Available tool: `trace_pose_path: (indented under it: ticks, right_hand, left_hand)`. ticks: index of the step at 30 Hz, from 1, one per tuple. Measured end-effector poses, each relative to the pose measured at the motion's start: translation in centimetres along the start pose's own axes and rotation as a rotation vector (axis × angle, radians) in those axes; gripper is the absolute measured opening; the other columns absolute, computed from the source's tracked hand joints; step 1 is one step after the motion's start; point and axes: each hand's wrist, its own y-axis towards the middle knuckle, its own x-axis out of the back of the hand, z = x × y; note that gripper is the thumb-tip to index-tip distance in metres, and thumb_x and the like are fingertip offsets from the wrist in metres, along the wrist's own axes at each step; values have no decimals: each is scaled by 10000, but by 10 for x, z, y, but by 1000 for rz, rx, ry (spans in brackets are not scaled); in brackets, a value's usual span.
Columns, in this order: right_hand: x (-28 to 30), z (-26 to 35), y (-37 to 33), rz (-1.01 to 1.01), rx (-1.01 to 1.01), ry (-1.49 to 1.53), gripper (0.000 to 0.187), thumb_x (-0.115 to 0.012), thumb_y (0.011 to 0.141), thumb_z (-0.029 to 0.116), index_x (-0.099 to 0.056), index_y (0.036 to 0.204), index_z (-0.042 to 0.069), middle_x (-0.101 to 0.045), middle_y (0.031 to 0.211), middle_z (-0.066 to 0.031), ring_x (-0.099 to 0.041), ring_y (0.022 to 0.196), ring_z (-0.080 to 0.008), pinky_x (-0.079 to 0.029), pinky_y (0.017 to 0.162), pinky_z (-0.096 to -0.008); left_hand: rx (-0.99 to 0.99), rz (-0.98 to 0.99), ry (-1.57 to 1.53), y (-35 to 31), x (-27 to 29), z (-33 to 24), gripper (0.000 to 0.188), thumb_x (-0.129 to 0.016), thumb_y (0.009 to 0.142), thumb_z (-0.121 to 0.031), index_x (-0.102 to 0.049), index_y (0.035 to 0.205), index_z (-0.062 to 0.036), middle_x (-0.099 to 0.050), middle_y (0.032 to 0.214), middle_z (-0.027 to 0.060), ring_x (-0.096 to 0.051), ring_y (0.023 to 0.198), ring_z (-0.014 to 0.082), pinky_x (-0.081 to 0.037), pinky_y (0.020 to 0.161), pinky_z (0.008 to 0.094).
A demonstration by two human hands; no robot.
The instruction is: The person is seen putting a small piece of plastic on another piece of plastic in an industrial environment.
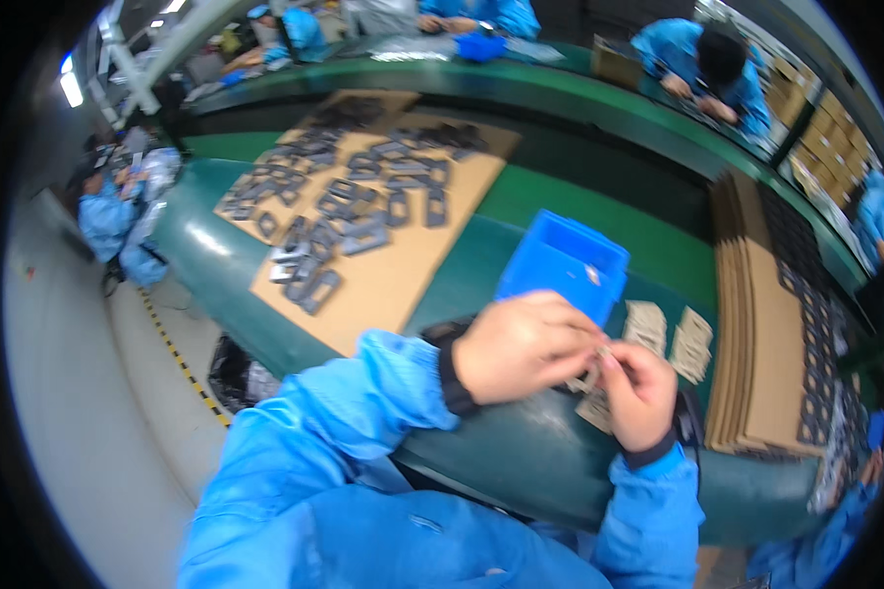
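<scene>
My left hand (523, 349) and my right hand (640, 395) meet above the green table (521, 442), fingertips pinched together. Between them is a small tan piece (588, 379), blurred and partly hidden by the fingers, so its kind does not show. Below the hands lies a flat tan bundle (595, 410). Two similar tan bundles (644, 326) rest just beyond my right hand. Directly behind my left hand stands a blue plastic bin (560, 260) with a few small bits inside.
On the left, a cardboard sheet (383, 294) carries many dark rectangular frames (363, 234). To the right stand stacked cardboard layers (746, 334) bearing rows of dark parts (813, 324). Across the green ledge (599, 108), people in blue (722, 69) work at another bench.
</scene>
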Motion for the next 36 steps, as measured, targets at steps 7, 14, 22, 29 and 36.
trace_pose_path:
  ticks: [7, 14, 22, 29, 36]
  right_hand:
    - [0, -4, -1, -22, -18, -4, 89, -583, 955, -38, -665, 920, -35, -689, 840, -49, -612, 709, -63, -488, 633, -208]
    - [-1, -5, 3, -43, -54, -20, 93, -579, 941, -52, -653, 888, -33, -669, 782, -38, -607, 674, -65, -482, 616, -209]
    - [2, -10, 1, -61, -64, -44, 88, -587, 920, -59, -635, 854, -26, -635, 745, -13, -583, 651, -52, -457, 596, -205]
    - [5, -13, 1, -54, -69, -101, 98, -588, 918, -52, -618, 830, -20, -624, 728, -5, -557, 637, -41, -433, 575, -204]
    - [-1, -6, 4, -94, -126, 30, 118, -550, 970, -21, -608, 867, -15, -643, 767, -39, -609, 678, -87, -505, 625, -226]
  left_hand:
    - [-42, -5, 46, -5, -3, -2, 223, -767, 792, -124, -737, 1002, -56, -719, 985, 49, -677, 887, 224, -573, 716, 333]
    - [-87, 21, 154, -6, -5, 1, 224, -732, 780, -105, -677, 985, -35, -665, 905, 38, -653, 870, 220, -560, 678, 322]
    - [-65, 29, 153, -7, -6, -2, 218, -715, 778, -75, -656, 980, -20, -640, 873, 51, -635, 831, 236, -543, 661, 327]
    - [24, 11, 74, -7, -8, -1, 136, -700, 843, -66, -647, 959, -22, -639, 826, 87, -636, 792, 277, -536, 680, 365]
    - [54, 21, -21, -8, -10, 4, 137, -690, 861, -66, -639, 983, -30, -658, 846, 108, -653, 813, 310, -534, 701, 394]
